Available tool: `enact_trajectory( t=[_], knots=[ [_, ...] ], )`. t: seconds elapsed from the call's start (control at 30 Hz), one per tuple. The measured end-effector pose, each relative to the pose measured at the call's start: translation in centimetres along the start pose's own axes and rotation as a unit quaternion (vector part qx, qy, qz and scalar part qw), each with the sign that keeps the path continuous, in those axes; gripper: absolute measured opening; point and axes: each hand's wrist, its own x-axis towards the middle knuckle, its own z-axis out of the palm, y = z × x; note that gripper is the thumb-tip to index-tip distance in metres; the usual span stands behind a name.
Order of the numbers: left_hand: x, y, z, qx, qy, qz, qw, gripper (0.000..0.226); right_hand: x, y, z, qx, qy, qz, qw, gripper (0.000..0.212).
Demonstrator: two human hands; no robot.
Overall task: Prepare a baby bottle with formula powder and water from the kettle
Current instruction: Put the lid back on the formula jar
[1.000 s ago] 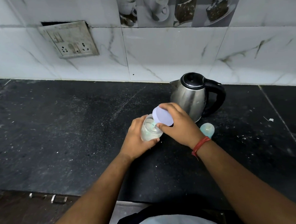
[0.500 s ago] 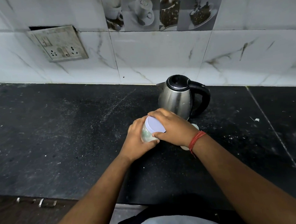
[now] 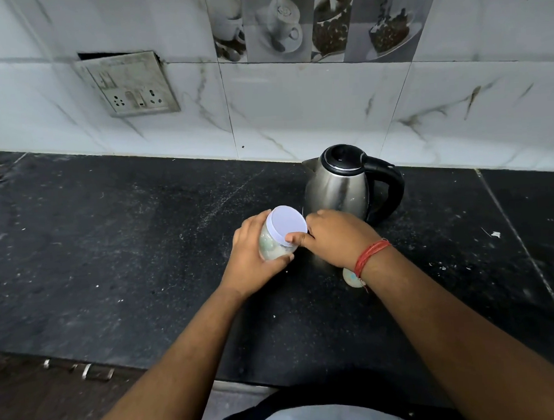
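Observation:
My left hand (image 3: pixel 251 263) is wrapped around a small clear jar (image 3: pixel 270 246) with white powder inside, tilted toward me above the black counter (image 3: pixel 125 251). A pale lilac lid (image 3: pixel 288 223) sits on the jar's mouth. My right hand (image 3: pixel 335 235) grips the lid's right edge, thumb pressed against its rim. A steel kettle (image 3: pixel 336 186) with a black lid and handle stands just behind my hands, spout to the left. A pale green rounded piece (image 3: pixel 349 276) lies on the counter, mostly hidden under my right wrist.
The tiled wall (image 3: pixel 295 111) runs along the back of the counter, with a socket plate (image 3: pixel 128 85) at upper left. White specks of powder dot the counter. The counter's front edge is close to my body.
The lid, held tilted off the open jar a second ago, now sits on the jar's mouth. My right hand has shifted from on top of the lid to its right edge.

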Motion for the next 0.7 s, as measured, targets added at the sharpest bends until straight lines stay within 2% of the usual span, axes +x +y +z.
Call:
enact_trajectory(
  t=[0.1,0.2,0.27,0.33,0.4,0.5,0.63,0.7],
  knots=[
    [0.0,-0.3,-0.4,-0.003,-0.016,-0.002,1.000,0.090,0.1,0.4,-0.8,0.037,0.038,-0.044,0.998,0.052],
    [0.2,-0.2,-0.7,-0.015,-0.049,0.004,0.999,0.091,0.2,0.5,-1.7,0.093,-0.025,-0.146,0.985,0.087],
    [0.3,0.0,-0.9,-0.017,-0.069,0.019,0.997,0.093,0.2,0.4,-1.7,0.089,-0.052,-0.171,0.980,0.092],
    [0.4,0.3,-1.0,-0.011,-0.081,0.027,0.996,0.093,0.3,0.3,-1.3,0.104,-0.032,-0.133,0.985,0.085],
    [0.6,0.8,-1.0,-0.004,-0.077,0.030,0.997,0.092,0.1,-0.2,-1.1,0.111,-0.004,-0.055,0.992,0.077],
    [0.8,1.3,-0.9,-0.001,-0.065,0.035,0.997,0.092,0.1,-0.5,-0.3,0.085,0.059,0.017,0.995,0.076],
    [1.1,1.1,-1.4,-0.023,-0.073,0.010,0.997,0.089,0.1,0.5,-1.0,0.006,0.080,0.039,0.996,0.072],
    [1.2,1.0,-1.7,-0.028,-0.091,0.007,0.995,0.089,0.3,1.4,-1.6,0.037,0.088,0.000,0.995,0.065]
  ],
)
